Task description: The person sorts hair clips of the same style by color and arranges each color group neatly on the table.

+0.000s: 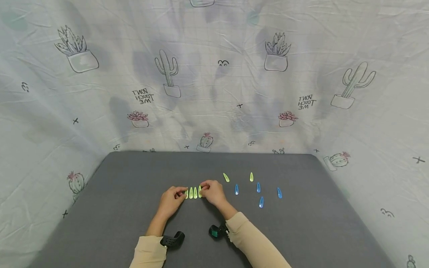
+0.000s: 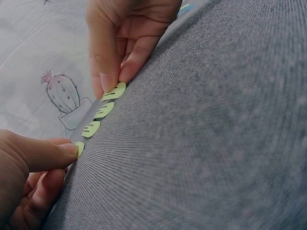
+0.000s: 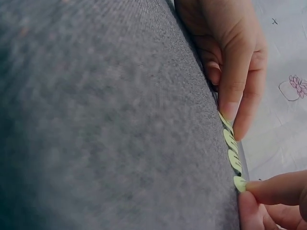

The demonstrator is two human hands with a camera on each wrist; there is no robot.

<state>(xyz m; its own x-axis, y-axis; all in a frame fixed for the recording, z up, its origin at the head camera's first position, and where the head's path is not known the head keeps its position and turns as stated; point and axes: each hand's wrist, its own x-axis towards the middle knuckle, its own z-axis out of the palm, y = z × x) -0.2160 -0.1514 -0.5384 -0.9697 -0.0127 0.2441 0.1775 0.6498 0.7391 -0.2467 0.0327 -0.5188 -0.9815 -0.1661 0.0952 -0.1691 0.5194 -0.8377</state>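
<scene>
Leftmost green clip (image 1: 186,195) partly behind left hand (image 1: 170,201)

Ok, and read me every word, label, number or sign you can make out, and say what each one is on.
"DON'T TOUCH", mirrored, on the backdrop, left of centre; its short third line looks like "WE".
"DON'T TOUCH", mirrored, on the backdrop, right of centre; same third line.
"x", small crosses on the backdrop.
Hair clips, wrist devices: no readable lettering.
</scene>
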